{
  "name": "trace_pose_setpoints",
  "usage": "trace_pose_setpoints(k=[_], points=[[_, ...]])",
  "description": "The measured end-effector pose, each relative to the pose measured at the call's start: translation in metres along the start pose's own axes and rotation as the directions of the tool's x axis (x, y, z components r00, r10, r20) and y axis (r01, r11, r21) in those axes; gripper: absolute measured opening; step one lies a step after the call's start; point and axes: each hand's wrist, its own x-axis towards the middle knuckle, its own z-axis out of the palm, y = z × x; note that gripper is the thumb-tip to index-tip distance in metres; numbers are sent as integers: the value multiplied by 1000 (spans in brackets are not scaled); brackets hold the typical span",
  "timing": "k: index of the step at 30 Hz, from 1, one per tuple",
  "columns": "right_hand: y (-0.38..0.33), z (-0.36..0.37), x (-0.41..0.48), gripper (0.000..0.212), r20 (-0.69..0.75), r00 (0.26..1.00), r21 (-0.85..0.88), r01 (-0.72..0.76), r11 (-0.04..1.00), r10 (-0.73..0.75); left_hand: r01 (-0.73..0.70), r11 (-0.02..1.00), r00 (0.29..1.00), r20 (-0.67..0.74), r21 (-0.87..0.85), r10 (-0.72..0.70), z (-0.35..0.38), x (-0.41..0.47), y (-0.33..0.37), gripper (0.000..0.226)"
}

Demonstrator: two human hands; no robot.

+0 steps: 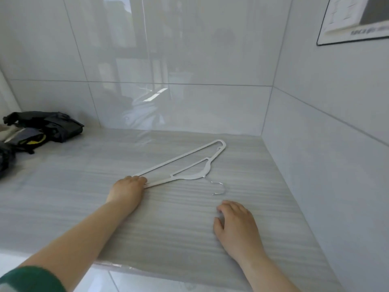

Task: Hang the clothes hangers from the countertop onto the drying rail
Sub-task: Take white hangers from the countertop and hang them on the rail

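- White plastic hanger [190,177]: lies flat on the table [168,228], set diagonally, its far end toward the corner where the walls meet.
- Metal hook [224,189]: points toward the near edge of the table and lies on the surface.
- Left hand [126,189]: at the hanger's near-left end, fingers curled down over the tip and gripping it.
- Right hand [236,225]: palm down on the table, fingers loosely bent, holding nothing; near the hook but apart from it.
- Green sleeve [31,279]: covers the left upper arm at the lower-left corner.
- Dark bundle [48,127]: black fabric items heaped at the table's far-left end, well apart from the hanger.
- Tiled wall [189,60]: glossy, behind the table.
- Framed sheet [353,17]: on the right wall, print unreadable.
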Motion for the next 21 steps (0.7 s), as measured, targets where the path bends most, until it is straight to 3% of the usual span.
trace_pose_setpoints(k=[4,8,10,13,17,21], points=[[0,-2,-2,31,-7,1000,-11,-6,1000,6,-23,998,1000,-3,63,24,-11,-6,-3,40],[0,-3,-4,29,-23,1000,-45,-6,999,5,-32,999,997,-69,-3,31,-8,-22,-18,42],[1,-3,-3,28,-47,999,-64,-2,998,-1,-132,990,972,-203,-58,117,-6,-31,-29,33],[3,-5,-3,15,-63,998,-86,0,996,-6,-309,950,860,-439,-45,259,-2,-41,-51,14],[3,-6,-4,20,-101,995,-63,0,998,-6,-333,939,779,-587,-91,219,-15,-55,-68,69],[3,-8,-5,17,-160,987,63,12,998,-1,-337,928,693,-709,-157,131,-42,-73,-82,70]])
